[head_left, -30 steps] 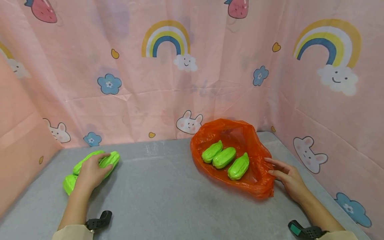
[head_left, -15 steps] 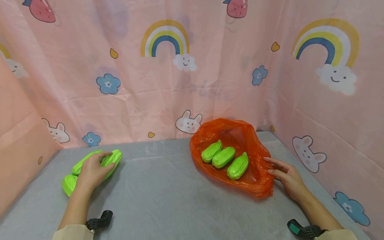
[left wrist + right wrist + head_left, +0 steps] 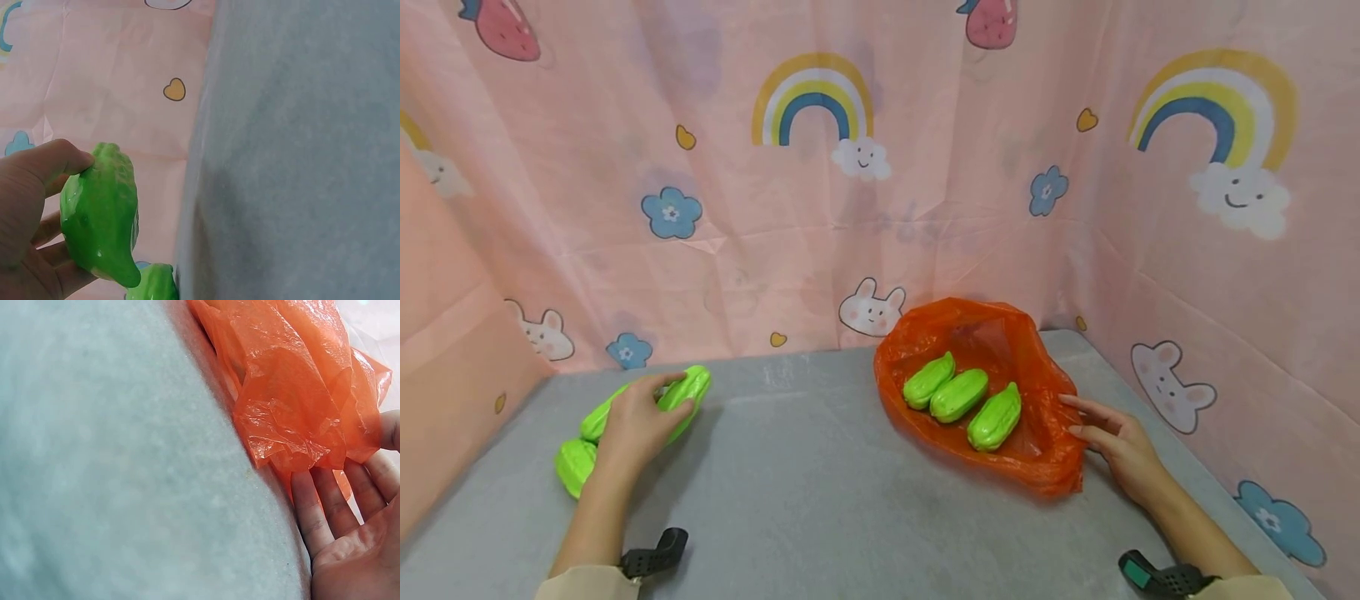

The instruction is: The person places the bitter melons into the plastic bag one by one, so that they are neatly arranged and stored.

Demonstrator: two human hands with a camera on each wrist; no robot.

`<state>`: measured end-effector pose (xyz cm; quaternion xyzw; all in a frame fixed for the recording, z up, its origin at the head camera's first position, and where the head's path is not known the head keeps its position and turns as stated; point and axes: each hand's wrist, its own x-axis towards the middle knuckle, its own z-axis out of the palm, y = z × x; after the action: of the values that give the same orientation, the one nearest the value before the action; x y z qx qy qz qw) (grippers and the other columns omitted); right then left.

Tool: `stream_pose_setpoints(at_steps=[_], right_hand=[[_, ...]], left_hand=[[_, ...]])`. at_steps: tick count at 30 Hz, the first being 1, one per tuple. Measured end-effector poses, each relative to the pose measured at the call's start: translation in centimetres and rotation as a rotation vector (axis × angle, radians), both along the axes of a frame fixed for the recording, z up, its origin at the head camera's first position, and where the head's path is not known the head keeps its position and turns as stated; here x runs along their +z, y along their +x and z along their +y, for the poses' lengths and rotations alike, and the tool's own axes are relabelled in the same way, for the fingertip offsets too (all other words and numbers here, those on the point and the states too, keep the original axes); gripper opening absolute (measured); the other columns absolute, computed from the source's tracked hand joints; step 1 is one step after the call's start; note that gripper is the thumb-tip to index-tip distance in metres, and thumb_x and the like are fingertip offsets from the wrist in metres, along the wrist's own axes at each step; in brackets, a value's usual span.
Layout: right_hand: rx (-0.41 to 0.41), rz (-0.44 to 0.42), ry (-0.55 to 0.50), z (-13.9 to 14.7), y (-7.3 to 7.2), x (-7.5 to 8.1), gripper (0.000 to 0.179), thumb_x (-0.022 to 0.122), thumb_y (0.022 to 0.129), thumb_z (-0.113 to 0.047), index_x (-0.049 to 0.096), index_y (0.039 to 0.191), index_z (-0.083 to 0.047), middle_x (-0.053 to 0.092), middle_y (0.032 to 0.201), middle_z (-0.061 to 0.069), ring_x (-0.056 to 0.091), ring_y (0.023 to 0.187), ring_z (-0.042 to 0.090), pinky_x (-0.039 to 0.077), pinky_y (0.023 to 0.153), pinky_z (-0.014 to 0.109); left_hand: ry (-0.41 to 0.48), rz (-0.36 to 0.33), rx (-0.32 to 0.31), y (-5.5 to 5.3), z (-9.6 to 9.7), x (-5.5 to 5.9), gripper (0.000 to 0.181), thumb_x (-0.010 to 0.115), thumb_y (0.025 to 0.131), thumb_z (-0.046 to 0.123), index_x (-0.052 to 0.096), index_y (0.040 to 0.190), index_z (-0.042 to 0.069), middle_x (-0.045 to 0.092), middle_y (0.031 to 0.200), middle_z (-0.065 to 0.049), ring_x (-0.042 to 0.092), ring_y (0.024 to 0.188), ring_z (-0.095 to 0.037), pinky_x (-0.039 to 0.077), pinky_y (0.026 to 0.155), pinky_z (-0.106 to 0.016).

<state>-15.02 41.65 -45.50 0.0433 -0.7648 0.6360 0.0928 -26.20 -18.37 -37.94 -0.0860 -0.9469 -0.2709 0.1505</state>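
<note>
Your left hand (image 3: 642, 421) holds a green gourd (image 3: 100, 219) near the far left corner of the worktop (image 3: 805, 500), two other gourds (image 3: 576, 467) beside it, while your right hand (image 3: 1123, 457) touches the orange bag (image 3: 1041, 371) of three gourds (image 3: 959, 396) toward the far right corner, whether pinching it I can't quite tell.

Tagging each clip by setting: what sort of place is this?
Probably a staged recording booth rather than a working kitchen: a grey tabletop is enclosed on three sides by pink cartoon-printed sheeting, and a black band sits on each wrist.
</note>
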Motion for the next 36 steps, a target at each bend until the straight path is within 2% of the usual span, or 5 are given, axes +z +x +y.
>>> stream_pose_setpoints(at_steps=[5,12,19,26,36], right_hand=[[-0.012,-0.011,0.019,0.0,0.0,0.0,0.04,0.056,0.101,-0.008,0.059,0.141,-0.005,0.065,0.12,-0.028,0.063,0.106,-0.008,0.056,0.083,0.015],[-0.009,0.0,0.033,0.0,-0.2,0.4,0.04,0.056,0.101,-0.007,0.058,0.141,-0.004,0.066,0.12,-0.028,0.063,0.105,-0.008,0.055,0.082,0.014],[0.007,0.003,0.018,0.0,0.0,0.4,0.039,0.055,0.101,-0.006,0.06,0.14,-0.006,0.067,0.12,-0.026,0.064,0.105,-0.006,0.056,0.082,0.015],[-0.016,-0.006,0.003,0.3,0.3,0.3,0.038,0.055,0.101,-0.006,0.062,0.138,-0.009,0.067,0.119,-0.026,0.064,0.103,-0.006,0.056,0.081,0.015],[0.015,0.003,-0.033,-0.1,0.2,0.2,0.038,0.053,0.101,-0.004,0.062,0.138,-0.008,0.067,0.121,-0.025,0.064,0.104,-0.004,0.056,0.082,0.016]], left_hand=[[0.029,-0.022,0.013,0.2,0.4,0.3,0.048,0.068,0.092,0.02,0.062,0.136,0.003,0.058,0.138,-0.029,0.059,0.119,-0.05,0.051,0.091,-0.061],[0.104,-0.047,-0.044,0.5,1.5,1.0,0.049,0.069,0.094,0.02,0.059,0.139,0.004,0.058,0.142,-0.025,0.061,0.121,-0.049,0.053,0.094,-0.06],[0.122,-0.038,-0.069,0.6,3.2,2.1,0.048,0.069,0.094,0.021,0.06,0.139,0.007,0.059,0.142,-0.022,0.063,0.12,-0.046,0.055,0.091,-0.058],[0.155,-0.031,-0.133,-0.1,5.8,3.2,0.047,0.069,0.095,0.021,0.061,0.138,0.007,0.059,0.143,-0.02,0.063,0.122,-0.046,0.058,0.09,-0.055],[0.193,-0.049,-0.199,-0.8,9.0,5.0,0.047,0.07,0.094,0.02,0.061,0.139,0.011,0.057,0.145,-0.018,0.062,0.125,-0.044,0.059,0.087,-0.052]])
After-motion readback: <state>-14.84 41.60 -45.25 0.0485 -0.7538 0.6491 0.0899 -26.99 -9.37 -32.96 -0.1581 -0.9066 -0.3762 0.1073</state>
